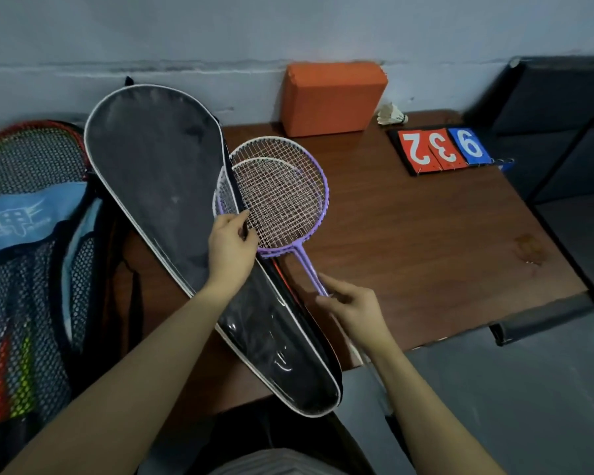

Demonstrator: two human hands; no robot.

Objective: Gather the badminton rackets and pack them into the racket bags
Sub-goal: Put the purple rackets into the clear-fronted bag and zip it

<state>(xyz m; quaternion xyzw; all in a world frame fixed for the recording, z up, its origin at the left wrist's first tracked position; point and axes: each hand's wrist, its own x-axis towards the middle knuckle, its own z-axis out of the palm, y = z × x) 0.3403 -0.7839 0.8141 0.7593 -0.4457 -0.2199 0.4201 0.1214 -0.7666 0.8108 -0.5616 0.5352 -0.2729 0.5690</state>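
Observation:
A black racket bag (pixel 158 186) with white piping lies diagonally across the brown table (pixel 408 241), its flap lifted. Two purple and white badminton rackets (pixel 282 197) lie stacked, their heads partly tucked under the bag's open edge. My left hand (pixel 232 245) pinches the bag's edge next to the racket heads. My right hand (pixel 352 305) holds the purple shafts between fingers and thumb near the bag's narrow end.
A mesh bag (pixel 31 269) with red-framed rackets and a blue cover lies at the left. An orange block (pixel 331 97), a shuttlecock (pixel 393 114) and a flip scoreboard (pixel 441 149) sit at the table's back. Dark panels (pixel 563 138) stand to the right.

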